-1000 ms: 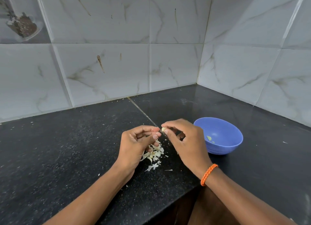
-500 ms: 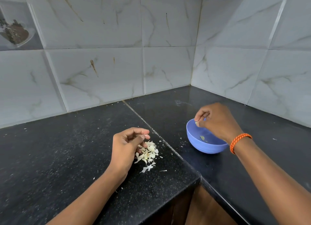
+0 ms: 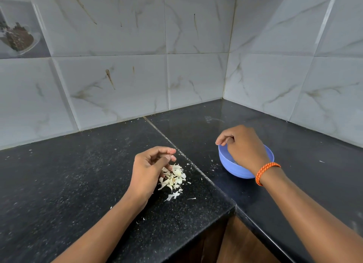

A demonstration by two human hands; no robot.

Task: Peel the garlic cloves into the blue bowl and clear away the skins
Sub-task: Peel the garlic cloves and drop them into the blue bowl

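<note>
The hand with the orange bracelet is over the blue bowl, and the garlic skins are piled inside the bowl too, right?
Not quite. The head view shows the right hand with the orange bracelet over the blue bowl, but the garlic skins are piled on the black counter, beside the left hand.

We have one view only, a wide-angle camera worn on the head, looking forward and down from above onto the black speckled stone bench (image 3: pixel 82 176) at an inside corner of grey marbled wall tiles (image 3: pixel 125 86). It sits close: both forearms enter from the lower edge, the left hand (image 3: pixel 151 168) near centre, the right hand (image 3: pixel 241 146) just to its right. The lens bends the tile lines at the edges. No second view shares the scene.
</note>
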